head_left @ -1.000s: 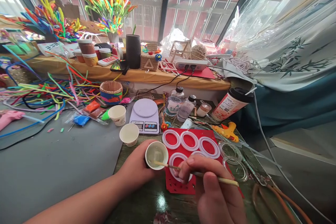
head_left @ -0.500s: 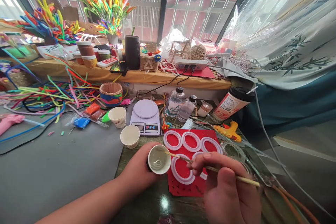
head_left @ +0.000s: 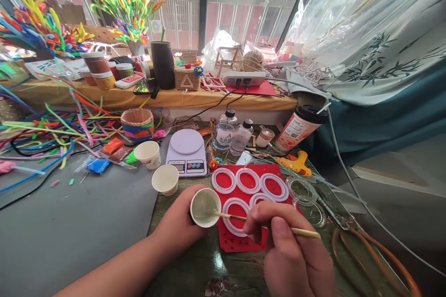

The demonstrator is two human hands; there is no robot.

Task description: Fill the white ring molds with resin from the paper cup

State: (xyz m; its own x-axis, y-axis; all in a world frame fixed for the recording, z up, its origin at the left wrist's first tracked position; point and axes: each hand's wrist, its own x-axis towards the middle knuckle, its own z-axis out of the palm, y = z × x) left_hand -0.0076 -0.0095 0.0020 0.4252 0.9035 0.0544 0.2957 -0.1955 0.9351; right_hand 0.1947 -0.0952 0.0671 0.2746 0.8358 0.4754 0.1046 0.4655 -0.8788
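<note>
A paper cup (head_left: 195, 222) with clear liquid inside is wrapped by the fingers of my left hand (head_left: 179, 222), its mouth tilted toward me. My right hand (head_left: 289, 246) pinches a thin wooden stick (head_left: 304, 232), whose far end reaches over the cup's rim into the liquid. Below the stick, white ring-shaped molds (head_left: 223, 180) lie on a red sheet (head_left: 232, 245); part of them is hidden behind my right hand. Two other paper cups stand just beyond my left hand, the nearer cup (head_left: 165, 180) and the farther cup (head_left: 147, 155).
A white kitchen scale (head_left: 187, 155) sits behind the cups. Two bottles (head_left: 225, 130), a small jar (head_left: 265, 138) and a drink cup (head_left: 300, 127) stand at the back. A yellow glue gun (head_left: 298, 164) and clear rings (head_left: 310, 211) lie right; pipe cleaners (head_left: 38, 134) sprawl left.
The stick and my right hand have shifted left and slightly down toward the cup, and the liquid's surface looks different. The whole view has moved a little to the right.
</note>
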